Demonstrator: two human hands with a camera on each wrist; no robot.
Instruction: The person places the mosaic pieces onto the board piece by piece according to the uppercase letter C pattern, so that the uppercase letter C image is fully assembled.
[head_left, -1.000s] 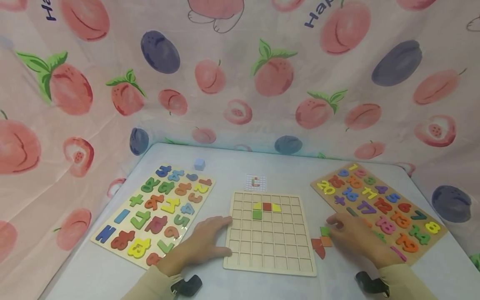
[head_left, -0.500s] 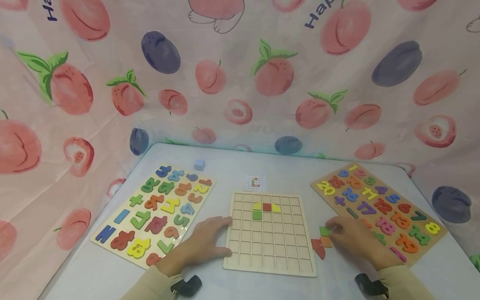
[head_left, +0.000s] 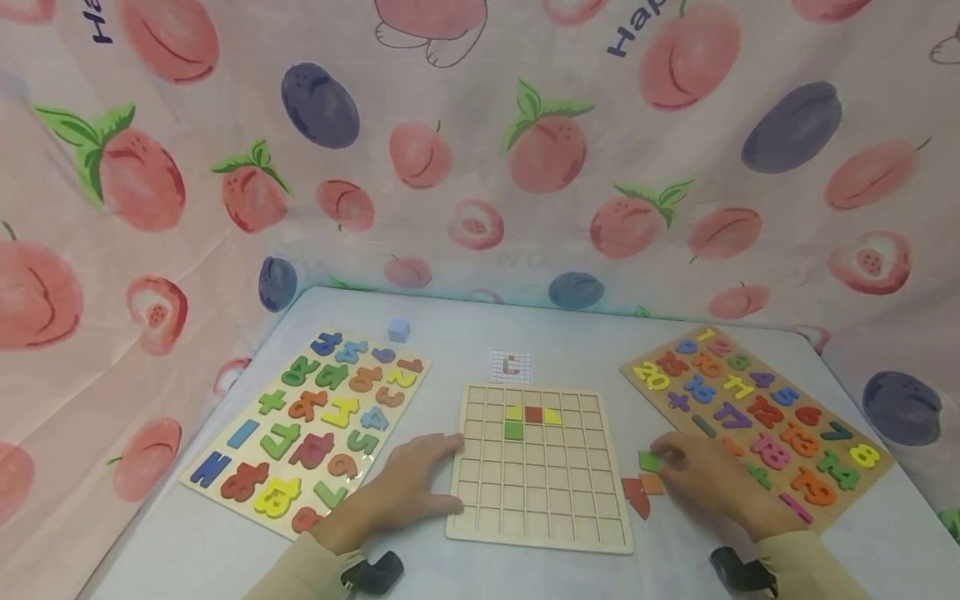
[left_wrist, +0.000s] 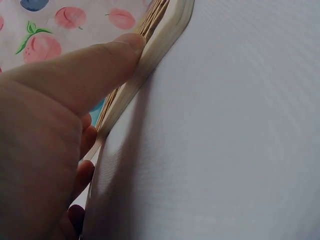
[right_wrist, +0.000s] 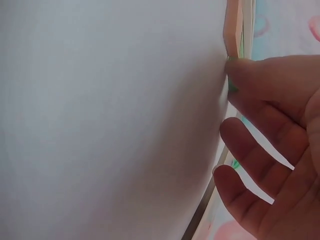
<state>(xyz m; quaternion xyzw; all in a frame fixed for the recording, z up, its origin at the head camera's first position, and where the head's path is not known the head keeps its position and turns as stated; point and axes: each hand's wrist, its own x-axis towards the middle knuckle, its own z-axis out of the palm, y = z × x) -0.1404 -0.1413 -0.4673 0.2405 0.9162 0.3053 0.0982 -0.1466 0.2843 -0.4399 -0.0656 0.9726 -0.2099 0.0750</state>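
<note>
A wooden grid board [head_left: 495, 517] lies in the middle of the table. It bears a red square tile [head_left: 533, 414], a green square tile [head_left: 513, 430] and two yellow tiles with a curved edge. My left hand [head_left: 408, 483] touches the board's left edge with thumb and fingers spread; the thumb [left_wrist: 100, 65] rests against the rim in the left wrist view. Right of the board, my right hand [head_left: 705, 475] pinches another green tile [head_left: 648, 461] at its side between thumb and index finger; the other fingers [right_wrist: 250, 150] are loosely bent. An orange tile [head_left: 652, 484] and red tiles [head_left: 637, 497] lie beside it.
A number puzzle board [head_left: 247, 433] lies at left, and a brown number board [head_left: 847, 492] at right, partly under my right hand. A small pattern card [head_left: 512, 366] sits behind the grid board. A pale blue cube [head_left: 399, 331] stands at back left.
</note>
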